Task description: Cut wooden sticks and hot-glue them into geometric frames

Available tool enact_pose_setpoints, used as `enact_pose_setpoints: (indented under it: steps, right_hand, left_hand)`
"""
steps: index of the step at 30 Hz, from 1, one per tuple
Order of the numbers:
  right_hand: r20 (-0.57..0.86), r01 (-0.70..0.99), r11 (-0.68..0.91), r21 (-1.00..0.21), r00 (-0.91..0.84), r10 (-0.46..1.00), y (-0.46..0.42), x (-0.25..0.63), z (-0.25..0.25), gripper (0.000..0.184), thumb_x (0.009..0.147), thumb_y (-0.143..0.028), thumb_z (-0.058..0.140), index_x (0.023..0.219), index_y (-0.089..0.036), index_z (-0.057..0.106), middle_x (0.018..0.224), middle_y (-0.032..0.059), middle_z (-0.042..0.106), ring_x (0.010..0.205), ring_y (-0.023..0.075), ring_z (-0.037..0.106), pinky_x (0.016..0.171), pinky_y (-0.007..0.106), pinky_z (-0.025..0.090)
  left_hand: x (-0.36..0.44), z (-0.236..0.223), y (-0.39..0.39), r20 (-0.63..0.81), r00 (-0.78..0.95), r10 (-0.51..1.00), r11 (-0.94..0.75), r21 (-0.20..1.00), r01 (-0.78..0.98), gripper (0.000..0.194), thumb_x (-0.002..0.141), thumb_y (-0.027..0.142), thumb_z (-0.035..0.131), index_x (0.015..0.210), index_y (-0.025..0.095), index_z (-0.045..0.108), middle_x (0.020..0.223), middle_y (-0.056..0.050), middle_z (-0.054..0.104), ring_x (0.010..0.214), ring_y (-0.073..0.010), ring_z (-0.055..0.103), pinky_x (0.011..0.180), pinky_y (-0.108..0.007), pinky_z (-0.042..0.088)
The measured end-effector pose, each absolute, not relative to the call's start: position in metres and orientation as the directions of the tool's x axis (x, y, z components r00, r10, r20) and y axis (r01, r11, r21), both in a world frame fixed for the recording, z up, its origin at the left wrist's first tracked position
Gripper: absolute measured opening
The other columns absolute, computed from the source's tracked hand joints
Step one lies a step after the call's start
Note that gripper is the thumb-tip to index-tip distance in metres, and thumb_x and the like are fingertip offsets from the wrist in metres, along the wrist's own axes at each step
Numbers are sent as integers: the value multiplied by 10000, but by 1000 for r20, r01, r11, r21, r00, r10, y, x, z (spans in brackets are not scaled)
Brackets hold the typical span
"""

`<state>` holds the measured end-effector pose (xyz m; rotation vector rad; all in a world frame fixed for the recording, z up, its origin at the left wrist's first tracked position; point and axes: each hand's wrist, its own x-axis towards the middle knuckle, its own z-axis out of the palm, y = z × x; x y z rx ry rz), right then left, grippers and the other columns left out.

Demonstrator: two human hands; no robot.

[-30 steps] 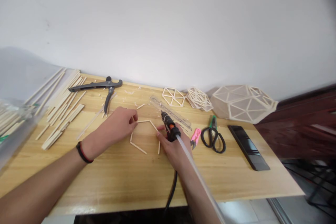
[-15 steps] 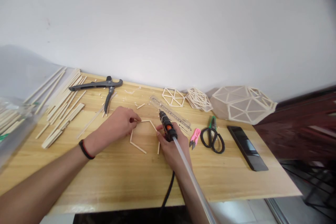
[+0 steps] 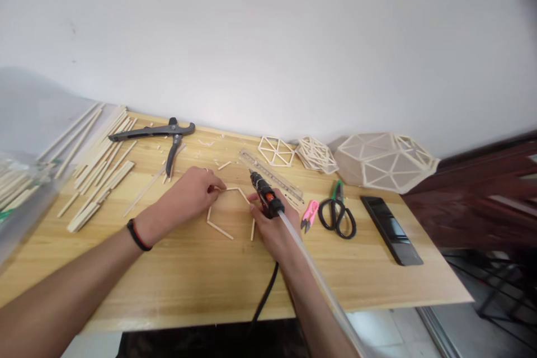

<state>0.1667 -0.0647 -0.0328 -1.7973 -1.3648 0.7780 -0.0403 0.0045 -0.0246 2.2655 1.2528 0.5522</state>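
On the table, short wooden sticks (image 3: pixel 220 230) form an incomplete hexagon outline, with a gap at its lower side. My left hand (image 3: pixel 194 190) pinches the outline's upper-left corner between thumb and fingers. In my right hand (image 3: pixel 274 229) is a black hot glue gun (image 3: pixel 265 193), its nozzle pointing up and left and a long clear glue stick (image 3: pixel 310 263) trailing from its back. The thumb and a fingertip of that hand also touch the upper-right stick (image 3: pixel 244 196). Part of the outline's right side is hidden behind the right hand.
Loose sticks (image 3: pixel 100 179) and a grey cutter (image 3: pixel 151 132) lie left. Behind the hands are a clear ruler (image 3: pixel 272 174) and finished hexagon frames (image 3: pixel 276 151). Rightward are pink snips (image 3: pixel 309 215), black-handled scissors (image 3: pixel 337 218), a phone (image 3: pixel 391 230) and a covered lattice dome (image 3: pixel 386 162).
The view has shifted slightly. The glue gun's nozzle has swung a little to the left; both hands keep their hold on the sticks and gun.
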Motion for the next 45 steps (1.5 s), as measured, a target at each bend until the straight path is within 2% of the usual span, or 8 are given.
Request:
enact_pose_setpoints:
  steps: [6, 9, 12, 17, 21, 27, 33, 45]
  right_hand:
    - [-119, 398, -232, -887, 289, 950, -64, 172, -39, 401, 819, -555, 627, 913, -183, 744, 639, 29, 673, 511, 191, 590, 489, 297, 462]
    - [-128, 379, -241, -894, 300, 945, -66, 173, -37, 374, 816, -541, 633, 899, -194, 746, 649, 31, 691, 537, 199, 627, 514, 300, 499]
    - [-135, 370, -246, -896, 302, 944, -67, 172, -33, 338, 831, -522, 615, 868, -208, 736, 668, 38, 714, 557, 209, 660, 546, 309, 536]
    - [-150, 350, -255, -901, 300, 942, -67, 170, -31, 315, 825, -519, 597, 791, -218, 684, 729, 53, 738, 568, 211, 686, 575, 320, 577]
    - [-161, 334, -259, -906, 294, 942, -68, 169, -29, 311, 814, -521, 593, 836, -219, 662, 738, 51, 737, 579, 213, 698, 579, 319, 586]
    - [-173, 310, -262, -914, 287, 942, -68, 168, -25, 274, 797, -494, 593, 868, -231, 620, 748, 48, 746, 593, 218, 714, 597, 326, 598]
    - [-176, 300, -261, -918, 281, 943, -68, 169, -27, 246, 769, -475, 632, 832, -238, 610, 687, 30, 724, 606, 231, 724, 620, 339, 606]
    - [-162, 348, -244, -905, 248, 955, -70, 170, -23, 218, 741, -433, 666, 791, -221, 651, 759, 52, 750, 682, 234, 733, 682, 338, 592]
  left_hand:
    - [-27, -8, -21, 146, 608, 780, -586, 508, 631, 204, 954, 323, 594, 970, 229, 774, 887, -39, 715, 714, -171, 637, 681, -311, 452]
    - [-17, -10, -36, 179, 775, 606, -738, 491, 463, 135, 950, 316, 627, 928, 244, 738, 953, -15, 698, 763, -159, 642, 692, -305, 451]
    - [-8, -19, -44, 190, 841, 507, -804, 455, 383, 123, 939, 306, 651, 886, 213, 711, 1000, -31, 694, 948, -203, 654, 839, -349, 478]
    - [-7, -27, -42, 176, 856, 485, -804, 474, 358, 136, 938, 325, 658, 872, 232, 733, 993, -37, 697, 1031, -228, 635, 916, -391, 461]
    - [-11, -21, -38, 188, 864, 466, -799, 508, 321, 67, 899, 256, 696, 846, 219, 711, 1043, -34, 695, 1070, -233, 618, 944, -396, 439]
    - [-14, -12, -34, 184, 874, 450, -786, 545, 291, 191, 924, 113, 551, 778, 189, 647, 947, -37, 667, 1022, -207, 584, 949, -370, 449]
    - [-18, -10, -32, 141, 897, 420, -779, 563, 276, 190, 907, 86, 528, 819, 192, 659, 973, -51, 677, 1031, -211, 597, 939, -364, 471]
    - [-22, -15, -28, 156, 899, 409, -768, 591, 247, 237, 918, 75, 506, 875, 212, 695, 1010, -65, 697, 1020, -213, 625, 922, -358, 494]
